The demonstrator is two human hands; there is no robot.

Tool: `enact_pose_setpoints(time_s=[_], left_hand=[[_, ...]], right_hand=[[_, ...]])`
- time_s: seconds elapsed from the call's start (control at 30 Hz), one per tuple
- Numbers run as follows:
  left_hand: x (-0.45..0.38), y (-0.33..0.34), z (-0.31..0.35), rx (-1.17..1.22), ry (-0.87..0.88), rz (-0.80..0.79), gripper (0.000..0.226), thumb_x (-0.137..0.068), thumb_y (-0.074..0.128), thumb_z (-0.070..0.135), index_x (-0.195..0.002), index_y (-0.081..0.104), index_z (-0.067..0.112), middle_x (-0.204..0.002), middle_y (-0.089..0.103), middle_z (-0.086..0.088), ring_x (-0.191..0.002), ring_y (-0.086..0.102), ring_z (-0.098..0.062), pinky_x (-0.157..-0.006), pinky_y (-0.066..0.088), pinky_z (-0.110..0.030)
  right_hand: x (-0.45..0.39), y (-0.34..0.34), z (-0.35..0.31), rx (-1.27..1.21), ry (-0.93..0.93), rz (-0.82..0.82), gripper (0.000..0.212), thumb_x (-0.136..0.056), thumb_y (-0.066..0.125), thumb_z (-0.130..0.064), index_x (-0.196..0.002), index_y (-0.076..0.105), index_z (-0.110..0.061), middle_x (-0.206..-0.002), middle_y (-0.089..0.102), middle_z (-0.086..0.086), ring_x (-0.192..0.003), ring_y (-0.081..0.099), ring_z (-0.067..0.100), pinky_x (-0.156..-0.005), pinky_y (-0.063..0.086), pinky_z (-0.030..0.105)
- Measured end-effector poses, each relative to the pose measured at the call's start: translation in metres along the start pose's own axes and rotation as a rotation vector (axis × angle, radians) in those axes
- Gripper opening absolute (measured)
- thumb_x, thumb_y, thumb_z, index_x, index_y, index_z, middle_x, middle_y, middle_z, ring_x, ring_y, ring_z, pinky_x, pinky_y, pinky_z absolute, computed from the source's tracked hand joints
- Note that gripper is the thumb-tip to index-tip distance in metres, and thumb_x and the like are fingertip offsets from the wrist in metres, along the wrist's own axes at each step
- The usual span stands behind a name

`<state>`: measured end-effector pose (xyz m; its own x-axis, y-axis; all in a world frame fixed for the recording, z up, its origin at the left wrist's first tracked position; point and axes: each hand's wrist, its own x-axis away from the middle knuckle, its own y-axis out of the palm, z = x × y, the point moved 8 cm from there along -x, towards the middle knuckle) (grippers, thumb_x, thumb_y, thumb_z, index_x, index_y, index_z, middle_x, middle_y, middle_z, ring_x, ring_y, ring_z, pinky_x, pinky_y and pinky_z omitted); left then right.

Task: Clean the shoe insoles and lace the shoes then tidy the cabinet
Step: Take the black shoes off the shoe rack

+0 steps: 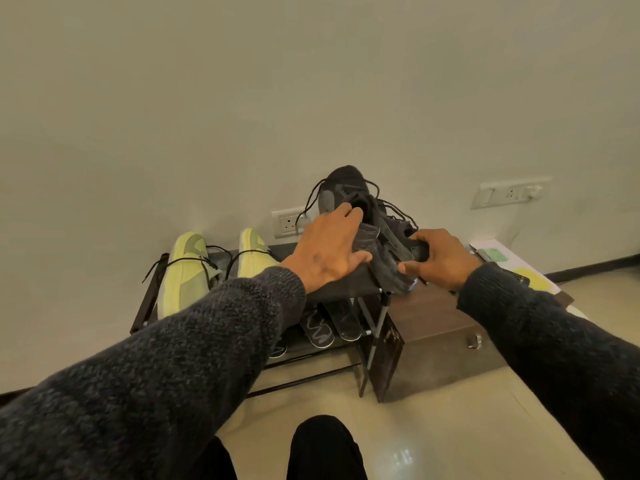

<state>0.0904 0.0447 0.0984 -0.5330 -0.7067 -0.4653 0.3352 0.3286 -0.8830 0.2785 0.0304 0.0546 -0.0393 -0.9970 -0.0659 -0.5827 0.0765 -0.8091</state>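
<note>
dark knees (325, 445) at bottom; both hands are gripping the black shoe (360, 216) at centre: left hand (329, 251) at its opening, right hand (440, 258) pinching the lower end, toe pointing up.

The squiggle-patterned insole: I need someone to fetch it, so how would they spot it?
Find the shoe rack against the wall. On its lower shelf lie dark insoles; the squiggle-patterned insole alone bears a pale wavy line, left of a plain one.
</note>
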Motion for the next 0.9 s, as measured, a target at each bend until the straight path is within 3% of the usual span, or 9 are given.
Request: enact_pose_setpoints(time_s=[0.1,0.23,0.33,0.5,0.57,0.7,0.9], left_hand=[[0.014,-0.011,0.028,0.139,0.013,0.017,0.055,-0.08,0.075,0.059,-0.109,0.053,0.018,-0.102,0.052,0.004,-0.084,0.053,-0.016,-0.075,0.049,-0.031],[0.043,-0.01,0.059,0.263,0.025,-0.022,0.054,-0.078,0.073,0.064,-0.106,0.052,0.023,-0.098,0.05,0.009,-0.085,0.049,-0.014,-0.072,0.043,-0.029],[0.068,-0.004,0.079,0.289,0.037,-0.075,0.054,-0.076,0.073,0.067,-0.104,0.053,0.025,-0.098,0.052,0.01,-0.086,0.05,-0.013,-0.072,0.04,-0.03],[0.108,0.016,0.104,0.407,0.027,-0.219,0.051,-0.074,0.075,0.07,-0.095,0.049,0.032,-0.09,0.052,0.015,-0.077,0.049,-0.006,-0.066,0.035,-0.022],[0.12,0.034,0.111,0.464,0.007,-0.299,0.051,-0.072,0.076,0.071,-0.095,0.051,0.033,-0.09,0.054,0.016,-0.078,0.051,-0.004,-0.065,0.036,-0.018],[0.14,0.088,0.115,0.558,-0.059,-0.496,0.052,-0.073,0.08,0.065,-0.103,0.059,0.028,-0.098,0.064,0.009,-0.085,0.06,-0.007,-0.071,0.05,-0.023],[0.162,0.194,0.102,0.576,-0.086,-0.909,0.029,-0.089,0.075,0.043,-0.108,0.06,0.025,-0.101,0.064,0.005,-0.081,0.059,-0.005,-0.065,0.043,-0.016]], right_hand=[[0.032,-0.022,-0.002,0.123,-0.006,0.056,0.041,-0.078,0.085,-0.03,-0.113,0.066,-0.021,-0.096,0.071,-0.002,-0.082,0.067,0.014,-0.079,0.059,0.039],[0.083,-0.044,0.002,0.262,0.007,0.068,0.054,-0.077,0.086,-0.034,-0.125,0.064,-0.019,-0.101,0.07,-0.003,-0.081,0.065,0.014,-0.074,0.054,0.03],[0.118,-0.047,0.01,0.359,0.004,0.009,0.052,-0.077,0.086,-0.037,-0.122,0.065,-0.021,-0.098,0.063,-0.008,-0.082,0.061,0.01,-0.067,0.047,0.022],[0.157,-0.032,0.037,0.44,0.04,-0.162,0.054,-0.074,0.085,-0.043,-0.12,0.063,-0.027,-0.104,0.064,-0.007,-0.087,0.064,0.012,-0.075,0.058,0.034],[0.169,-0.018,0.052,0.411,0.079,-0.252,0.053,-0.073,0.086,-0.042,-0.119,0.063,-0.027,-0.105,0.063,-0.007,-0.087,0.063,0.011,-0.073,0.057,0.03],[0.18,0.027,0.092,0.379,0.179,-0.394,0.051,-0.073,0.087,-0.042,-0.113,0.059,-0.03,-0.103,0.058,-0.009,-0.088,0.061,0.009,-0.072,0.055,0.027],[0.178,0.115,0.165,0.311,0.32,-0.485,0.064,-0.067,0.088,-0.04,-0.121,0.059,-0.024,-0.104,0.064,-0.003,-0.089,0.064,0.015,-0.08,0.061,0.035]])
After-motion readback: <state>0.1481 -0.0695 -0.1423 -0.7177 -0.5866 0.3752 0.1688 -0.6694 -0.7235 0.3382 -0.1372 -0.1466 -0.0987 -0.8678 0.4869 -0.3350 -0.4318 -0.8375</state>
